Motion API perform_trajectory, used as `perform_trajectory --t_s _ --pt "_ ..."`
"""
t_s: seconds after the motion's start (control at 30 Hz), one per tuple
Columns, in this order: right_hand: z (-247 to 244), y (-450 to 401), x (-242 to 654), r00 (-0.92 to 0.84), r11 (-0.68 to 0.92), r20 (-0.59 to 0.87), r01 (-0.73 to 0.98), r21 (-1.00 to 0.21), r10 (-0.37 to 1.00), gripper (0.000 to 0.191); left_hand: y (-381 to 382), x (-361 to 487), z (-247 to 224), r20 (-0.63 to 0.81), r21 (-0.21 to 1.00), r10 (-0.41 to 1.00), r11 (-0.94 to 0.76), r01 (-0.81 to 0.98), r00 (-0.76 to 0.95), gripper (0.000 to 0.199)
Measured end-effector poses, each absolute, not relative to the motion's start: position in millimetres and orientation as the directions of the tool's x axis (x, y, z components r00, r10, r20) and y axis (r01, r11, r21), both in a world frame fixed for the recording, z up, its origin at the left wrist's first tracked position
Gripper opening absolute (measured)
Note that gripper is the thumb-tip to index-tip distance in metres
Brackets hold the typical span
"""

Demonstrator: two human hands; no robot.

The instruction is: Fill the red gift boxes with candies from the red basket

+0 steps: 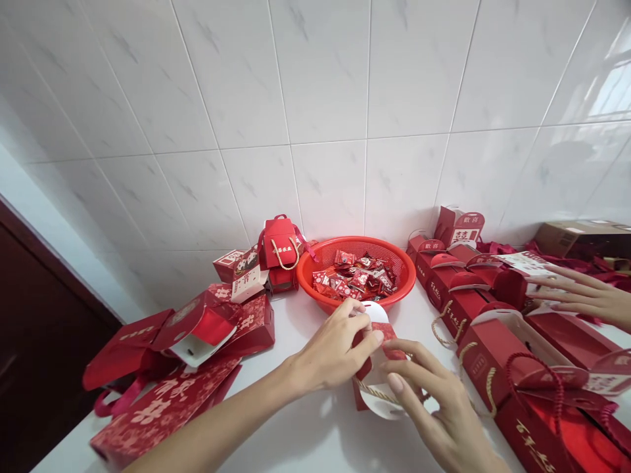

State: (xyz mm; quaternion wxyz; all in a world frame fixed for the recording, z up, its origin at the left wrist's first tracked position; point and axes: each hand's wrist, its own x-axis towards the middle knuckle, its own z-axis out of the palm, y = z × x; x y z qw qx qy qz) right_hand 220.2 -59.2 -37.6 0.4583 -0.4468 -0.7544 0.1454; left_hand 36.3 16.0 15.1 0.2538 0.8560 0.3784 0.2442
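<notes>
A small red gift box (363,398) with white inner flaps and a gold rope handle stands on the white table in front of me. My left hand (340,345) grips its left side near the top, fingers bent over the edge. From the right, my right hand (434,394) holds the other side, thumb and fingers bent about the opening. The fingers partly hide the box's inside; something red shows there. Just behind the box, a red plastic basket (306,279) holds several wrapped candies (359,279).
Red boxes (172,355) lie in a pile on the left. Smaller boxes (280,246) stack beside the basket. Rows of red handled boxes (497,335) fill the right. Another person's hand (591,299) reaches over them. A cardboard box (582,240) sits far right, against the tiled wall (325,177).
</notes>
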Motion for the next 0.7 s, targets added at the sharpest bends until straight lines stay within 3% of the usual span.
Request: perform_trajectory --t_s 0.1,0.17,0.27,0.47,0.6,0.7 --pt "-42 -58 219 -0.255 0.550 0.549 0.684 -0.480 0.796 0.039 17 28 17 0.163 0.654 0.783 -0.542 0.529 0.600 0.016" --pt "-47 -58 219 -0.279 0.532 0.556 0.763 -0.366 0.783 0.037 16 19 19 0.103 0.653 0.771 -0.529 0.543 0.628 0.009" --pt "-55 -59 220 -0.250 0.499 0.609 0.820 -0.280 0.753 0.027 11 5 23 0.046 0.612 0.740 -0.552 0.567 0.671 0.041" --pt "-68 -56 230 -0.037 0.350 0.557 0.812 -0.467 0.830 0.050 -9 -6 27 0.009 0.511 0.759 -0.563 0.650 0.651 0.050" --pt "-81 -52 236 -0.138 0.402 0.467 0.746 -0.531 0.873 0.068 -17 -4 33 -0.011 0.481 0.788 -0.535 0.694 0.616 0.050" --pt "-89 -51 234 -0.187 0.362 0.325 0.669 -0.649 0.927 0.081 -7 -2 48 -0.076 0.457 0.791 -0.513 0.727 0.607 0.047"
